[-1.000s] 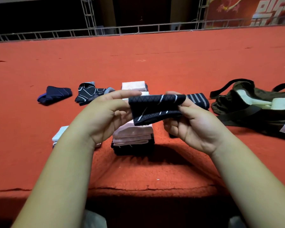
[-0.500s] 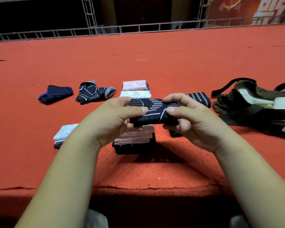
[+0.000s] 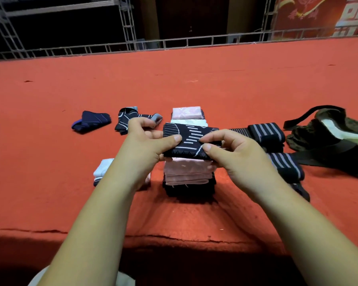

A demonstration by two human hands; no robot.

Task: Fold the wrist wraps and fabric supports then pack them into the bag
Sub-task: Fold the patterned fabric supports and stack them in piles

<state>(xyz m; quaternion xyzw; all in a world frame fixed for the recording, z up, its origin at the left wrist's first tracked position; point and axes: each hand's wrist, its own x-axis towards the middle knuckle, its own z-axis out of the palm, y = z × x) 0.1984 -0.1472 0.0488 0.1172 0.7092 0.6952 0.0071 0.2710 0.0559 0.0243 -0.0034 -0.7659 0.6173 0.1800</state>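
A folded black fabric support with white lines (image 3: 191, 139) sits on top of a stack of pink and black folded supports (image 3: 187, 175). My left hand (image 3: 147, 149) pinches its left edge and my right hand (image 3: 234, 155) pinches its right edge, thumbs on top. Two black wrist wraps with grey stripes (image 3: 266, 134) (image 3: 285, 166) lie to the right. The dark green bag (image 3: 335, 139) lies open at the far right with a pale item inside.
Two unfolded dark supports (image 3: 91, 121) (image 3: 132, 118) lie at the back left on the red carpet. Pink and white folded pieces (image 3: 186, 115) sit behind the stack. A white folded piece (image 3: 102, 170) is left of my left wrist. The platform edge (image 3: 174, 238) runs near me.
The black support was held stretched in the air, then folded smaller, and now it has come down onto the top of the stack with both hands still pinching it.
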